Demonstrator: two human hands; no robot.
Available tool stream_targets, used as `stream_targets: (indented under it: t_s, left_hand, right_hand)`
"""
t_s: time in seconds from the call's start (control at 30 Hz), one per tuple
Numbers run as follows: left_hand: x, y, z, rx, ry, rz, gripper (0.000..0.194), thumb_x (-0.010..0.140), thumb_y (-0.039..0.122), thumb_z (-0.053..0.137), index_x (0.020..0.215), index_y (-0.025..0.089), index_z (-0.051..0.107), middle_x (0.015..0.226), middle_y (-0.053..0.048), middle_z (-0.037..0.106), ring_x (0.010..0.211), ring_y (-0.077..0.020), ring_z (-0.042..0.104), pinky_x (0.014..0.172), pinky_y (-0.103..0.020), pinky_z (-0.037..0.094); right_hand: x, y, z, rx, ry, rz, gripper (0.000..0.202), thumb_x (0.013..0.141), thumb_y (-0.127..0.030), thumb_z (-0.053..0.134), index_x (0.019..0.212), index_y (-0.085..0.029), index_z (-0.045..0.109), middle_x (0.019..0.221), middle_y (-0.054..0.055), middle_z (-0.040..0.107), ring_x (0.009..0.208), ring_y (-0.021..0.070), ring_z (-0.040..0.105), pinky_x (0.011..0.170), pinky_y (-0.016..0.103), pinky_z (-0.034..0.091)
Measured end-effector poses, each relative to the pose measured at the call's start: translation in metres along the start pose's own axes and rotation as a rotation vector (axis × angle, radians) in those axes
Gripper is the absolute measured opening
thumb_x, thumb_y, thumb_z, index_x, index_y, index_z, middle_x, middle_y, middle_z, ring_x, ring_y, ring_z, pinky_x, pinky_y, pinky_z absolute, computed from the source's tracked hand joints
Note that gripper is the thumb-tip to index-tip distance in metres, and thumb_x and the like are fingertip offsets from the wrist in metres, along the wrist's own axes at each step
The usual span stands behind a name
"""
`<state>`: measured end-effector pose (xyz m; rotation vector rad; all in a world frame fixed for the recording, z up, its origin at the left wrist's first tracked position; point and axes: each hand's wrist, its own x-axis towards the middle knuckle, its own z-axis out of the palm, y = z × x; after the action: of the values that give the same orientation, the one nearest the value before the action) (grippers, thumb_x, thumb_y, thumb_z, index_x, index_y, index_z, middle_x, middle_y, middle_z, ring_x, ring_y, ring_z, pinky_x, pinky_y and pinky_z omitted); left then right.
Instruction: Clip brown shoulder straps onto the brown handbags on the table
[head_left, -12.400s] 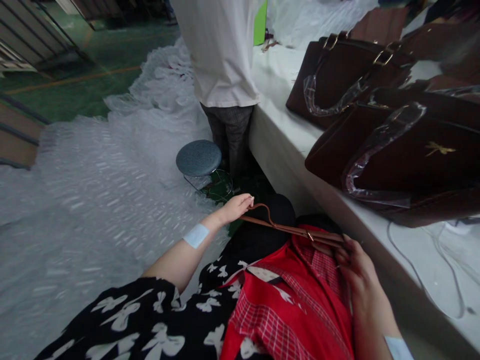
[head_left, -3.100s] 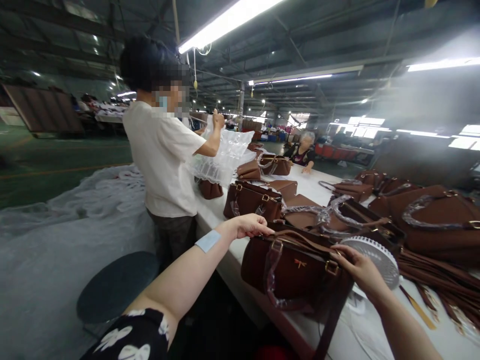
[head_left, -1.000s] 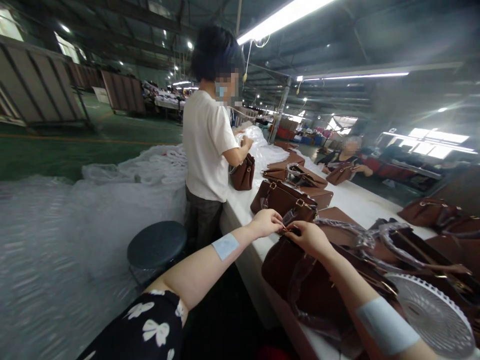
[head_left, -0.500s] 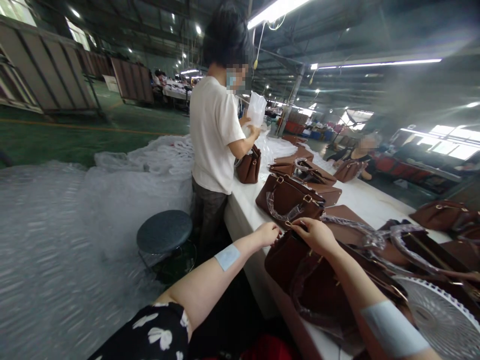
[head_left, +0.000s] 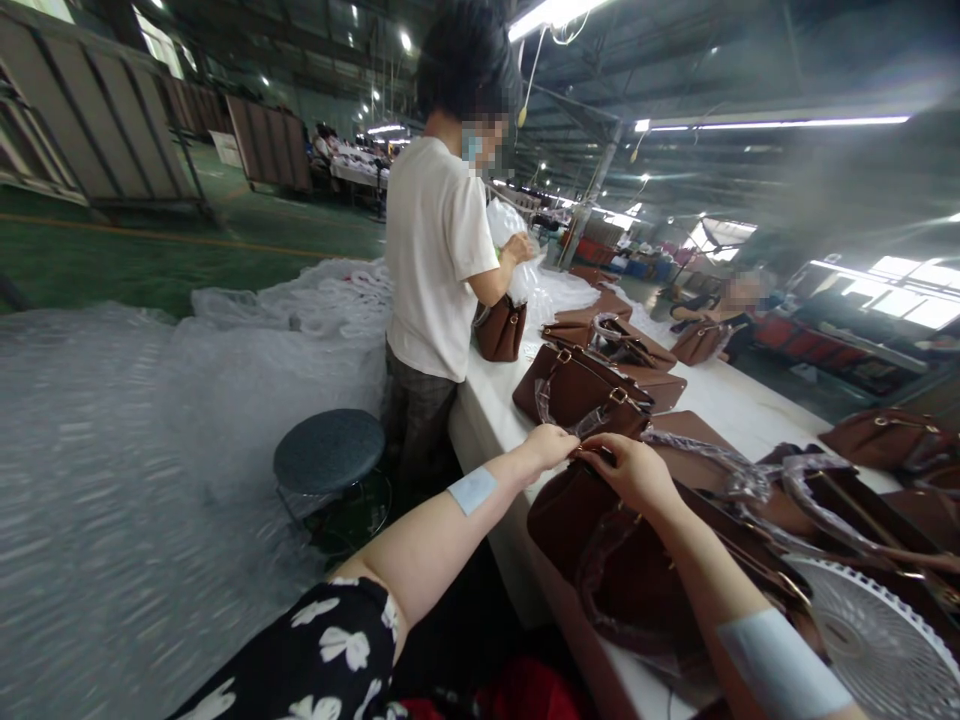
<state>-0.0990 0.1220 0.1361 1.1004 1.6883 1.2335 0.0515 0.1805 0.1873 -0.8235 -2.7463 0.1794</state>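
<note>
- Holding left hand (head_left: 553,444) and right hand (head_left: 628,470) fingertip to fingertip, fingers narrow; cannot tell contents of pinch.
- At far end of dark-brown leather-look handbag (head_left: 645,562), on white desk (head_left: 754,395).
- Beside handbag: round white ribbed fan (head_left: 862,625).

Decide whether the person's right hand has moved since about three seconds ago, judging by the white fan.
Yes: the right hand has moved leftward in the view, away from the white fan, to beside the left hand.
</note>
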Motion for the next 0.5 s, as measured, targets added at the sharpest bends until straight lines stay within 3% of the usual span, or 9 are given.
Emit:
stream_targets:
  t_s: [0.1, 0.2, 0.33, 0.5]
  left_hand:
    - [0.002, -0.004, 0.001, -0.041, -0.03, -0.067, 0.038, 0.088, 0.037, 0.049, 0.058, 0.016, 0.059, 0.046, 0.003, 0.044, 0.042, -0.0098, 0.038, 0.046, -0.025, 0.03]
    - [0.001, -0.013, 0.001, -0.051, 0.013, -0.086, 0.047, 0.094, 0.042, 0.039, 0.063, 0.016, 0.063, 0.05, 0.001, 0.051, 0.048, -0.0114, 0.045, 0.051, -0.025, 0.037]
    - [-0.002, -0.022, 0.003, -0.032, 0.028, -0.107, 0.035, 0.087, 0.036, 0.053, 0.06, 0.016, 0.062, 0.055, 0.0, 0.056, 0.059, -0.0137, 0.052, 0.059, -0.025, 0.039]
    - [-0.01, -0.019, 0.008, -0.118, -0.046, -0.172, 0.033, 0.084, 0.04, 0.055, 0.063, 0.016, 0.059, 0.054, 0.002, 0.051, 0.048, -0.0104, 0.044, 0.047, -0.024, 0.033]
  right_hand:
    - [-0.002, -0.005, 0.0, -0.107, -0.006, -0.053, 0.023, 0.093, -0.036, 0.052, 0.099, -0.028, 0.073, 0.104, 0.002, 0.075, 0.091, 0.0221, 0.069, 0.075, 0.03, 0.049]
    - [-0.001, -0.005, 0.002, -0.149, -0.013, -0.063, 0.025, 0.094, -0.031, 0.049, 0.099, -0.027, 0.073, 0.104, 0.004, 0.074, 0.091, 0.0218, 0.068, 0.074, 0.029, 0.049]
    - [0.003, 0.004, 0.005, -0.048, -0.026, -0.01, 0.026, 0.094, -0.038, 0.05, 0.099, -0.027, 0.074, 0.105, 0.003, 0.075, 0.094, 0.0221, 0.068, 0.077, 0.03, 0.049]
    - [0.006, 0.011, 0.006, 0.039, -0.055, 0.06, 0.028, 0.094, -0.042, 0.05, 0.099, -0.029, 0.074, 0.106, 0.001, 0.075, 0.096, 0.0234, 0.069, 0.079, 0.031, 0.049]
